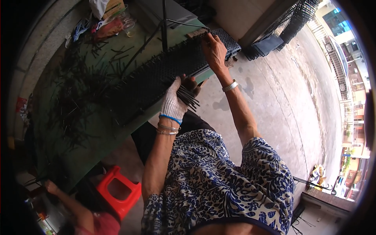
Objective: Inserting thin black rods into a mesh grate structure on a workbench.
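My left hand (173,102), in a white knit glove with a blue cuff edge and bare fingertips, is closed around a bundle of thin black strips (189,98). It is at the near edge of a long black woven-looking panel (172,67), which lies across the table. My right hand (214,53), bare and with a metal band at its wrist, is at the panel's far right end. Its fingers are pinched together; whatever they hold is too small to make out. Short strip ends stick up along the panel's far edge.
Loose black strips (78,92) lie heaped over the green table (129,135). Thin black metal bars (163,27) rise behind the panel. A red stool (131,194) stands at lower left, near another person's arm (72,203). Black mesh pieces (299,19) are stacked at upper right.
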`<act>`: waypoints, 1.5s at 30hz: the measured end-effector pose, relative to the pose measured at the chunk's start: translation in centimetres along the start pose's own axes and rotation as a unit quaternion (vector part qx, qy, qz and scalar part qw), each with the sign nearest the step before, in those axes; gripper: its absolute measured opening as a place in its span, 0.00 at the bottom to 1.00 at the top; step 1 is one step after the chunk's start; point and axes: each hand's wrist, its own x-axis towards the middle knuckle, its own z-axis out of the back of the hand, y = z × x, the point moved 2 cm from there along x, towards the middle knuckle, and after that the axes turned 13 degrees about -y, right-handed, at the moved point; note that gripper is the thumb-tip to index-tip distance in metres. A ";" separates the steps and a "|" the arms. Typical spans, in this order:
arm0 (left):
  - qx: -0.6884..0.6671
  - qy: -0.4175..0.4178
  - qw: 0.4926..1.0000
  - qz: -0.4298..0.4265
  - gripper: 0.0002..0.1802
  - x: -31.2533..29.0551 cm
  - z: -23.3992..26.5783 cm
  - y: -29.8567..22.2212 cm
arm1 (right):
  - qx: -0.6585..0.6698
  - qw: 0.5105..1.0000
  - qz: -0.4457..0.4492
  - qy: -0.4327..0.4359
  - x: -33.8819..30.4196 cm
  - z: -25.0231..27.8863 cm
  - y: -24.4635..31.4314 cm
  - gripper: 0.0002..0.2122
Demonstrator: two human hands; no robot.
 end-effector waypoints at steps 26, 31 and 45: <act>0.009 0.013 0.995 -0.094 0.10 0.7 -2.6 -0.9 | 0.288 0.914 -0.278 0.058 -2.3 3.5 2.2 0.22; 0.032 0.015 0.983 -0.182 0.12 -0.1 -5.6 0.3 | 0.458 0.805 -0.378 0.001 -5.9 6.9 10.7 0.29; 0.280 -0.111 0.936 -0.184 0.12 -1.2 -1.7 0.8 | 0.359 0.817 -0.330 0.307 -5.0 5.6 7.4 0.14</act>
